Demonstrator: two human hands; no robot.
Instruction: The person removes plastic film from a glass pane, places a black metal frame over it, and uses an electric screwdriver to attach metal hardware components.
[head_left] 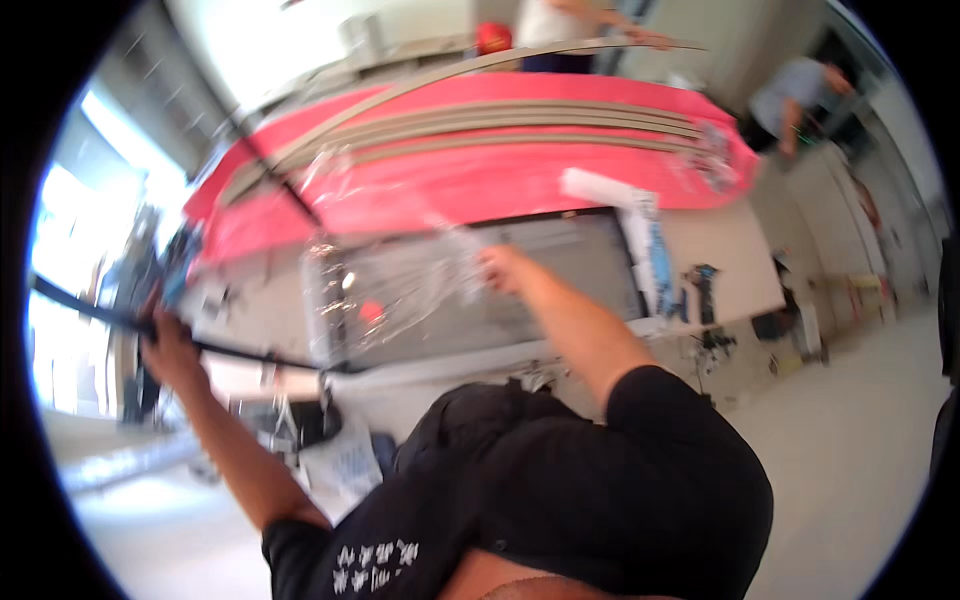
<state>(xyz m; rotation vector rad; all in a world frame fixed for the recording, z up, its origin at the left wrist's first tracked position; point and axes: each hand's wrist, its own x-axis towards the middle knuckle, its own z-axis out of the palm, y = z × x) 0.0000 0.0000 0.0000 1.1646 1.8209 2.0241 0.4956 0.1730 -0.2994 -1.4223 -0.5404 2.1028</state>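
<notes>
My left hand (pixel 174 350), off the table's left end, is closed round a long thin black bar (pixel 260 355), which slants down to the panel's near left corner. Over the table, my right hand (pixel 503 270) has its fingers bunched at crumpled clear plastic film (pixel 415 280). That film spreads across the left part of a flat rectangular panel (pixel 570 300) with a dark edge. A second dark bar (pixel 270 172) slopes from the upper left toward the panel's far left corner. Motion blur hides whether the two bars join.
Beyond the panel, several long beige strips (pixel 500 122) lie on a pink sheet (pixel 420 205). A person (pixel 560 22) across the table holds one curving strip. Another person (pixel 795 95) bends at the far right. A black hand tool (pixel 706 290) lies right of the panel.
</notes>
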